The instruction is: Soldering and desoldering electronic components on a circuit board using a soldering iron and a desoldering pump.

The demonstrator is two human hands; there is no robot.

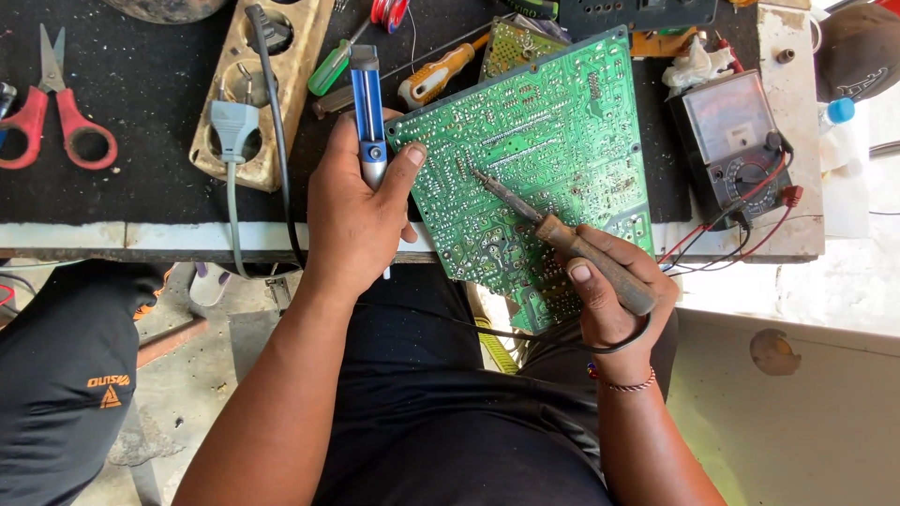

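A large green circuit board [553, 131] lies solder side up, tilted over the bench's front edge. My right hand [614, 290] grips the brown wooden handle of a soldering iron [562, 234]; its metal tip rests on the board near its middle. My left hand [356, 211] holds a blue and silver desoldering pump [367, 103] upright against the board's left edge, with the thumb touching that edge.
Red-handled scissors [56, 117] lie at the far left. A beige power strip [267, 80] carries a grey plug. Screwdrivers [436, 75] lie behind the board. An analog multimeter [736, 150] with red and black leads sits at the right. The bench edge [141, 234] runs below.
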